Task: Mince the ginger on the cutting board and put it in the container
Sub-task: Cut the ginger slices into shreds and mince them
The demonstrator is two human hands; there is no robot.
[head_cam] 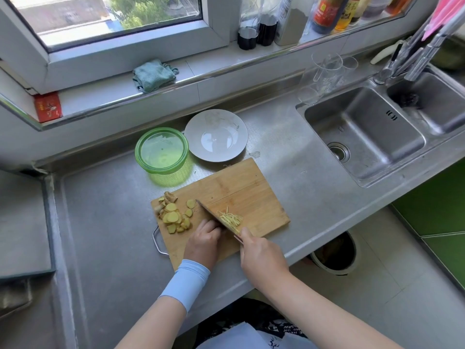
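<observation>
A bamboo cutting board (239,187) lies on the steel counter. Round ginger slices (173,216) are heaped at its left end. A small pile of thin ginger strips (230,219) lies to the right of the knife blade (214,216), whose edge is down on the board. My right hand (261,255) grips the knife handle at the board's near edge. My left hand (205,241) sits with curled fingers against the blade's left side; what lies under its fingertips is hidden. A green lidded container (161,150) stands behind the board.
A white plate (216,136) sits beside the container. A double steel sink (364,137) with a tap is to the right, with glasses (327,71) behind it. Bottles and a folded cloth (154,74) are on the window sill. A bin (334,253) stands on the floor below the counter edge.
</observation>
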